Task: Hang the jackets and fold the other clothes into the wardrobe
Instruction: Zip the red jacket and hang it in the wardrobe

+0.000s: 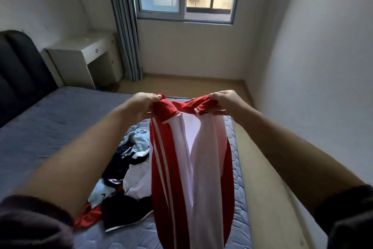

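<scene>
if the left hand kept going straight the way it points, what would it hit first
The left hand grips the red and white jacket. Beyond it the way looks free over the bed and floor until the far wall, though depth is unclear.

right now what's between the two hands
In the head view, the red collar of the red and white jacket spans the gap, gripped by the left hand and the right hand. Behind it lies the blue mattress.

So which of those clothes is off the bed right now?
The red and white jacket: it alone is held up by its collar, while the other clothes lie heaped on the blue mattress.
</scene>
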{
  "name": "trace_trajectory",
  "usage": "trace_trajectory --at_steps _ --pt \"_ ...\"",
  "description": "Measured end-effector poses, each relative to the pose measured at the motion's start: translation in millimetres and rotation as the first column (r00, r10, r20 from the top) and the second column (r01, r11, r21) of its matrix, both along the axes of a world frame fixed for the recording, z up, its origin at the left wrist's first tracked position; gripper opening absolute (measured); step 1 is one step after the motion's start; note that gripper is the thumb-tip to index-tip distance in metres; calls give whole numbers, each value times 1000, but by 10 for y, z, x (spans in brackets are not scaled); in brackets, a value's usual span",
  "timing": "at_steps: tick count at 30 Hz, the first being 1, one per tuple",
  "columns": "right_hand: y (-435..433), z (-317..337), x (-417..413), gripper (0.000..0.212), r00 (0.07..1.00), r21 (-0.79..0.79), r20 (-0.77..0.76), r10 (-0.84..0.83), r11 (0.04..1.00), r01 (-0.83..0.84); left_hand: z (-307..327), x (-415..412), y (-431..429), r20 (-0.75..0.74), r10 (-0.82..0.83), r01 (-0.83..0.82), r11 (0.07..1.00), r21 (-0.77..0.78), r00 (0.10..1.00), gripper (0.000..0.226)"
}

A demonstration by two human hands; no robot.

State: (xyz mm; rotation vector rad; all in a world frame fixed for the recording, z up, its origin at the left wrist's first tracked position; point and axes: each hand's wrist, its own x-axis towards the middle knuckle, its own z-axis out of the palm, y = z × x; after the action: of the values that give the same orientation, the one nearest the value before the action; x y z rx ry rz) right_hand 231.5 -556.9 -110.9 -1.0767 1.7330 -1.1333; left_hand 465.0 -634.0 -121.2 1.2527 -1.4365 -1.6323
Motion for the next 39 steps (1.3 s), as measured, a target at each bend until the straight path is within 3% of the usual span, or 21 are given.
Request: trace_trajectory --at_steps 4,6,8,11,12,15,17,20,22,26,28,30,33,36,38,39 --pt "-578 -874 0 20 996 121 -82 -23 992 33 -759 -279 -410 127 -47 27 988 153 991 19" --pt "-801 -1263 -4 28 1000 187 13 11 982 -13 -1121 -415 -599 112 -82 59 978 199 990 22" --pt "-972 -1696 -30 49 993 243 109 38 968 -64 -1548 -528 -789 90 -67 45 972 230 994 20" --pt "-1008 -2505 -60 69 990 335 138 8 941 -55 -2372 -587 -896 136 -11 -30 954 299 991 14" --pt "-955 -2813 -60 65 992 359 123 -10 933 -35 -2684 -582 -864 152 -11 -41 941 336 988 14" --pt "-661 -3761 -44 46 996 469 92 -18 883 -27 -3640 -494 -630 231 -15 -96 881 463 973 45" --pt "-446 -4347 -10 33 997 537 75 -7 843 -35 -4215 -406 -417 280 -35 -122 843 523 959 33" --pt "-143 -5159 73 41 996 624 80 -30 781 -27 -5020 -325 -111 331 -51 -171 778 605 942 38" --pt "44 -5662 143 26 996 663 90 -29 748 -38 -5470 -326 88 347 -56 -195 739 645 936 31" --pt "287 -6509 302 8 936 765 119 -332 631 127 -6219 -477 469 311 -98 -173 657 734 945 16" --pt "322 -6815 386 5 830 777 191 -525 598 199 -6538 -584 632 301 -125 -151 649 745 945 20" --pt "291 -7031 440 6 723 743 289 -627 624 244 -6846 -647 746 326 -159 -127 699 703 932 25" --pt "207 -7226 451 16 706 661 322 -631 684 309 -7173 -604 820 451 -209 -100 815 571 868 26" --pt "138 -7284 373 19 700 619 293 -651 687 381 -7315 -533 854 575 -180 -152 864 481 798 31" --pt "118 -7284 250 14 635 584 291 -716 658 475 -7314 -603 874 554 -70 -253 838 484 829 31" --pt "125 -7279 182 9 593 564 317 -740 650 510 -7292 -681 877 477 48 -337 770 542 877 27"
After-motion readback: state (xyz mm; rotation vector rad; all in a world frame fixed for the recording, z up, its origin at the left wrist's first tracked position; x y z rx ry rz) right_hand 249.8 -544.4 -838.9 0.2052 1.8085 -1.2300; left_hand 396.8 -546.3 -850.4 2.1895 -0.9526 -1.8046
